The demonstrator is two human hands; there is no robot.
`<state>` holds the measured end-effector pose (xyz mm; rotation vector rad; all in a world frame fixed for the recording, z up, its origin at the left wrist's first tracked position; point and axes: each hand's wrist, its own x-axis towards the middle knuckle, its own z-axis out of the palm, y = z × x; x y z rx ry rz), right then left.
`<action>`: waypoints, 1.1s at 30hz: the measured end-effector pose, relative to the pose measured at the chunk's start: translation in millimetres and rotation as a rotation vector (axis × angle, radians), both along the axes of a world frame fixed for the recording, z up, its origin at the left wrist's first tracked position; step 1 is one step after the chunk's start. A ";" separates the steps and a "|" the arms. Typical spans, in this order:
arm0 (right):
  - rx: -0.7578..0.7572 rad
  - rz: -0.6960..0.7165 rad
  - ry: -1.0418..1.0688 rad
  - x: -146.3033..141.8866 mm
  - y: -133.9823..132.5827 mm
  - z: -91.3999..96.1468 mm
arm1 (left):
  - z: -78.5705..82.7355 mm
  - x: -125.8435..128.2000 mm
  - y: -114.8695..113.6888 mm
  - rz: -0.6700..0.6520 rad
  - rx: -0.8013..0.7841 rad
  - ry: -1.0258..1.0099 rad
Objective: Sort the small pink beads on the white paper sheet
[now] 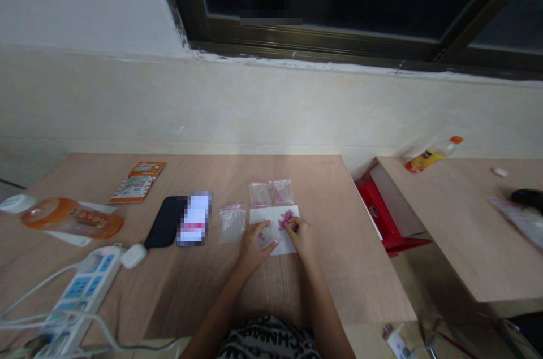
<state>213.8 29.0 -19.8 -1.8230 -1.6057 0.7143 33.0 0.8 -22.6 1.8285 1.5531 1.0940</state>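
Note:
A white paper sheet (271, 217) lies on the wooden table (212, 285) with a small heap of pink beads (286, 217) on it. My left hand (255, 240) rests on the sheet's left part, fingers curled near a few loose beads. My right hand (299, 233) pinches at the beads by the heap's lower edge; what it holds is too small to see. Two small clear bags (271, 193) with pink beads lie just behind the sheet. One more clear bag (232, 222) lies to the left.
A black phone (165, 221) and a lit device lie left of the bags. An orange bottle (72, 217) lies on its side, with a power strip (80, 291) and cables at the near left. An orange packet (138, 181) sits behind. A second table (466, 223) stands right, across a gap.

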 end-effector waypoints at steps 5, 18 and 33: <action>-0.012 0.015 -0.027 0.2 0.8 -0.2 | 1.1 0.4 0.1 0.002 0.011 -0.010; -0.026 0.231 0.412 -4.2 0.2 7.1 | -4.3 -0.5 0.9 0.001 0.004 -0.011; 0.020 0.112 0.168 2.3 8.6 -8.5 | -2.0 -0.4 0.5 -0.004 -0.009 -0.009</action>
